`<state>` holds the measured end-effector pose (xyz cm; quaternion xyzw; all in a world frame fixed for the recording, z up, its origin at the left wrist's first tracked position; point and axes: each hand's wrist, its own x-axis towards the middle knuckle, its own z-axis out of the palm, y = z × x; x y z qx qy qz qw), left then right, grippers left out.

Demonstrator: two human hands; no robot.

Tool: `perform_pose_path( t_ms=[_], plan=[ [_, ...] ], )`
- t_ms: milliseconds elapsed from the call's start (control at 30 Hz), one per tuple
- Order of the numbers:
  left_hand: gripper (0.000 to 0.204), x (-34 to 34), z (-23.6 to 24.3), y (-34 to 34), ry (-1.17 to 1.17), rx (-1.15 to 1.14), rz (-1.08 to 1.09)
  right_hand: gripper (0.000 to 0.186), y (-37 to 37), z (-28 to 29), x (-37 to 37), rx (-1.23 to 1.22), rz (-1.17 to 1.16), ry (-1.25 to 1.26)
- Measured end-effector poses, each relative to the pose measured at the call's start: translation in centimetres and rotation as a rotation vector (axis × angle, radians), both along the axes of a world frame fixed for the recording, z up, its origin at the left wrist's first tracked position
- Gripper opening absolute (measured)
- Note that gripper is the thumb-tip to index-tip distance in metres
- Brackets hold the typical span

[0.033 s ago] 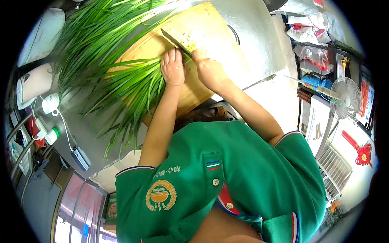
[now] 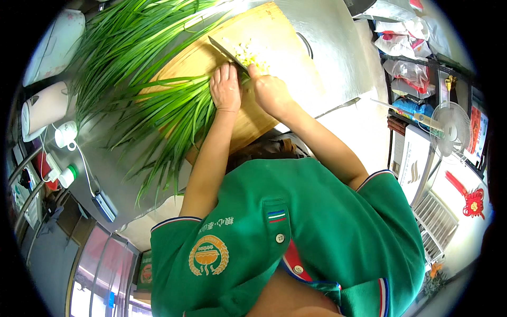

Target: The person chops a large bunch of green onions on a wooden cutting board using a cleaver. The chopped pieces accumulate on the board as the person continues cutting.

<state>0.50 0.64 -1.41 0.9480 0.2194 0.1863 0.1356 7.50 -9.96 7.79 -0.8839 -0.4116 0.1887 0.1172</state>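
Right grip [image 2: 272, 96] around one knife [image 2: 227, 53]

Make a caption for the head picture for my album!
Left hand holds down long green stalks on a yellowish wooden board; right hand grips a dark metal knife.

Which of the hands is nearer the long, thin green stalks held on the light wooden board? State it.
Left. The left hand lies over the stalks' right end; the right hand, closed round the dark-bladed metal knife, is farther right, beyond the left one.
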Motion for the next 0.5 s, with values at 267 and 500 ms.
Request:
perform_pose_path(
  t_ms=[267, 500],
  plan=[
    [0.022, 0.0, 0.8, 0.3, 0.013, -0.073, 0.025, 0.039, -0.2, 2.0, 0.2, 0.020, -0.008, 0.048],
    [0.018, 0.1, 0.3, -0.1, -0.043, -0.038, 0.007, 0.027, 1.5, -0.3, 0.5, -0.005, 0.008, 0.034]
  ],
)
